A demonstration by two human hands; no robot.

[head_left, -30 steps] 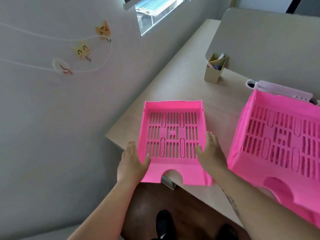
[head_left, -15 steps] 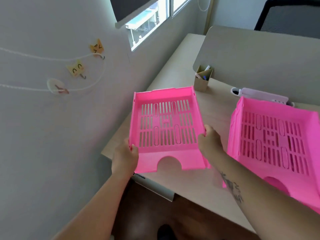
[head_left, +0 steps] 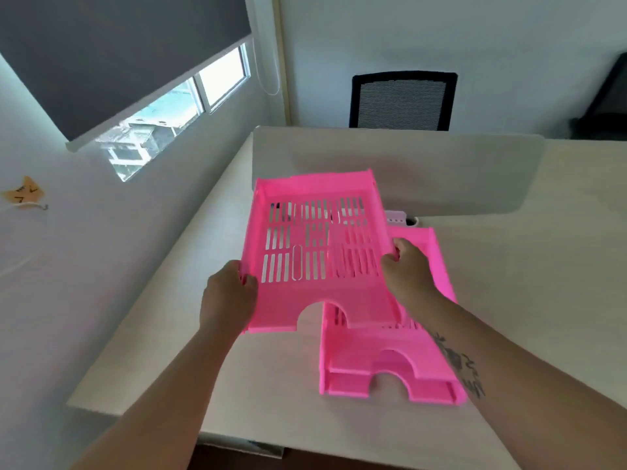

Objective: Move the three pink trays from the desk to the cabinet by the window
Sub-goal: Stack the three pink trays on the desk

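Head view, one entry. Pink tray (head_left: 315,252): slotted floor, low side walls, arched cut-out in its near edge; it is hanging in the air above the bench (head_left: 509,300), tilted with its far end higher, and overlapping the stacked trays behind it. Left hand (head_left: 230,300): it is gripping the tray's left wall near the front corner, fingers (head_left: 249,283) closed around the edge. Right hand (head_left: 405,269): it is gripping the tray's right wall, fingers curled shut over the rim; a dark tattoo is showing on that forearm. Stacked pink trays (head_left: 390,371): two of them are lying one upon the other on the bench, just right of and below the held tray, their arched fronts facing the person. White object (head_left: 395,218): it is sitting on the bench just beyond the stack, mostly hidden, kind not clear. Divider panel (head_left: 441,164): pale, it is standing upright along the far edge of the bench. Black mesh chair (head_left: 403,100): it is standing behind the panel. Window (head_left: 176,110): it is sitting in the left wall, with a dark roller blind (head_left: 112,52) drawn partway down. Orange paper cat (head_left: 25,195): it is hanging on a string on the left wall.
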